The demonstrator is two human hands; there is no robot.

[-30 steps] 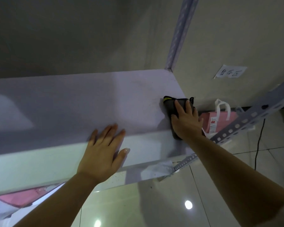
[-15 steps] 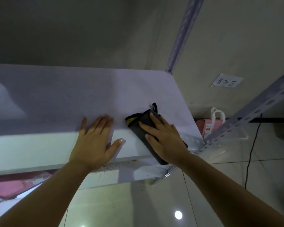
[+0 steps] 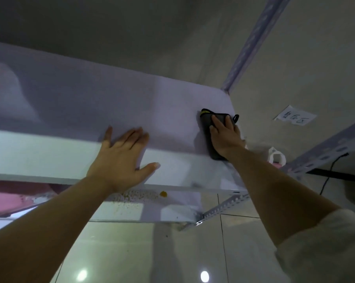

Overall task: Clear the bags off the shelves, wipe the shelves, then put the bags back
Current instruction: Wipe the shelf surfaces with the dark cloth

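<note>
While the left hand (image 3: pixel 119 158) is lying flat at the front edge of the pale purple shelf board (image 3: pixel 80 107), the right hand (image 3: pixel 223 135) is pressing, fingers straight, on the dark folded cloth (image 3: pixel 208 127) by the right edge.

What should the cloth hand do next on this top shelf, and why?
Probably sweep the dark cloth leftward: the right hand presses it flat at the top shelf's right end, and bare shelf stretches past the braced left hand.
</note>
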